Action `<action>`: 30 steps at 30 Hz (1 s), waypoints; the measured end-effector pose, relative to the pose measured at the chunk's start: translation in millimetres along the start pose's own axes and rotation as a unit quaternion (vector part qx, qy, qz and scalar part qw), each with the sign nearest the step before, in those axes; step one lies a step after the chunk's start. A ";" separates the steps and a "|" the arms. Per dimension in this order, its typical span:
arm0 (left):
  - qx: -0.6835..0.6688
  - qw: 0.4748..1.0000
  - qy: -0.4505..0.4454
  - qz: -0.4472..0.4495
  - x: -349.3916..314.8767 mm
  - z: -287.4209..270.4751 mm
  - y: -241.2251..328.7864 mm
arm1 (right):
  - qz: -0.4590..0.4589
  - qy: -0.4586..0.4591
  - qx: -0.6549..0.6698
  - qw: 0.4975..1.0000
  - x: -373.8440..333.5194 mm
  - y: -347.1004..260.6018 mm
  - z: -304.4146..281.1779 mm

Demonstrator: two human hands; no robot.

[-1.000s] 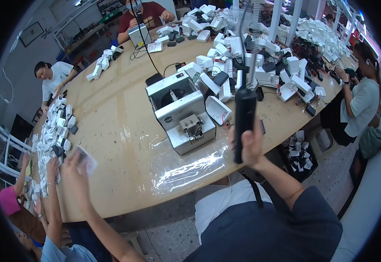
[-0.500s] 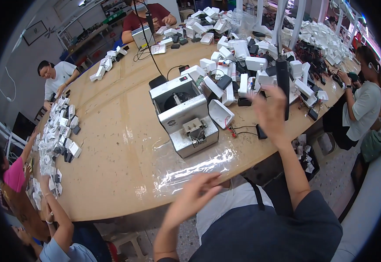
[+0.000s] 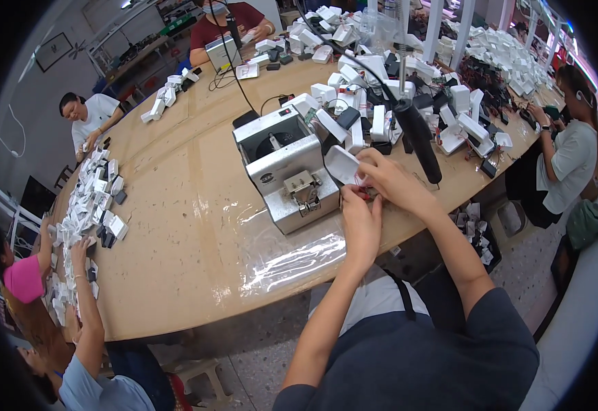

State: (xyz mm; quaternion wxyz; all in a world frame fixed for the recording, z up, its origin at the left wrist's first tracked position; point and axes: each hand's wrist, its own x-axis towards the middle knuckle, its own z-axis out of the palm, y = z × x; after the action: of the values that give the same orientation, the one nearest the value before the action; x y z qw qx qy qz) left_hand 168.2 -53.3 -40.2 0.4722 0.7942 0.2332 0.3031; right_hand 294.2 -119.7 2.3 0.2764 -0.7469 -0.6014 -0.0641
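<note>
Right of the metal machine, my two hands are close together at the table's near edge. With its fingers bent around the rim of an open white plastic case, my right hand holds the case tilted. Just below, my left hand is closed around small red wire clips, partly covered by the fingers. A black electric screwdriver hangs slanted from its cord above the right hand. The grey metal machine, with an open top and a small fixture on its front, stands beside my left hand.
A large heap of white cases and black adapters lies beyond my hands. Another pile runs along the table's left edge. Clear plastic film covers the near edge. Co-workers sit around the table, and a bin stands below right.
My left hand has moved up and right to the red clips. My right hand has come down from beside the screwdriver to the white case, which is now tilted. The screwdriver has swung slanted.
</note>
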 end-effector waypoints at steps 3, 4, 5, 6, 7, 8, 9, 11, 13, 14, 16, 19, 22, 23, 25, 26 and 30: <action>-0.081 0.995 -0.021 -0.048 -12.6 -9.8 7.1 | 0.022 0.007 0.018 1.000 -16.7 -14.2 -17.6; -0.086 0.996 -0.014 -0.036 -21.1 -21.7 10.8 | 0.016 0.004 0.023 1.000 -18.1 -29.0 -25.0; -0.110 0.994 -0.015 0.015 -30.6 -33.2 11.0 | 0.022 0.009 0.033 0.999 -20.7 -45.2 -36.4; -0.109 0.994 -0.011 0.013 -40.2 -49.2 11.6 | 0.027 0.013 0.046 0.998 -22.3 -61.1 -44.7; -0.146 0.987 -0.032 0.050 -50.6 -67.2 11.7 | 0.025 0.009 0.051 0.998 -23.4 -74.4 -48.8; -0.184 0.977 -0.054 0.089 -57.7 -87.9 15.5 | 0.026 0.008 0.062 0.998 -23.5 -87.7 -52.2; -0.205 0.975 -0.087 0.017 -64.0 -114.7 31.2 | 0.029 0.006 0.074 0.997 -26.4 -98.4 -53.4; -0.233 0.959 -0.144 -0.071 -66.7 -157.8 44.9 | 0.011 0.005 0.092 0.996 -32.2 -109.6 -54.1; -0.161 0.965 -0.194 -0.066 -63.6 -196.3 35.7 | -0.012 -0.051 0.144 0.988 -35.7 -120.8 -48.6; -0.140 0.961 -0.224 -0.076 -63.2 -214.1 31.7 | -0.019 -0.054 0.152 0.987 -38.7 -128.1 -45.0; -0.150 0.951 -0.239 -0.123 -63.9 -236.0 25.9 | -0.034 -0.108 0.220 0.969 -48.3 -141.1 -38.3; -0.071 0.964 -0.228 -0.117 -61.2 -241.8 17.6 | -0.038 -0.168 0.267 0.948 -59.1 -147.2 -0.4; 0.033 0.979 -0.200 0.033 -58.3 -229.8 -12.0 | -0.059 -0.185 0.312 0.930 -61.3 -149.3 30.1; 0.032 0.979 -0.200 0.030 -56.5 -226.9 -17.9 | -0.091 -0.148 0.269 0.947 -58.2 -150.2 33.4; 0.026 0.976 -0.217 -0.021 -51.6 -222.4 -25.0 | -0.116 -0.125 0.265 0.949 -58.4 -140.7 48.8; 0.026 0.975 -0.218 -0.023 -52.9 -221.9 -24.0 | -0.115 -0.126 0.266 0.949 -57.8 -139.4 51.5; 0.064 0.977 -0.205 0.012 -63.6 -223.0 -3.2 | -0.054 -0.138 0.324 0.934 -51.5 -136.5 55.9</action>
State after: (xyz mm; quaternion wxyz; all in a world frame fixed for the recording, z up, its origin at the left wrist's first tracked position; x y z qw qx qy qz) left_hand -33.5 42.1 23.0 0.4543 0.8709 0.1408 0.1236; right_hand 139.7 -119.8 -20.8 0.4138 -0.5844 -0.6613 0.2233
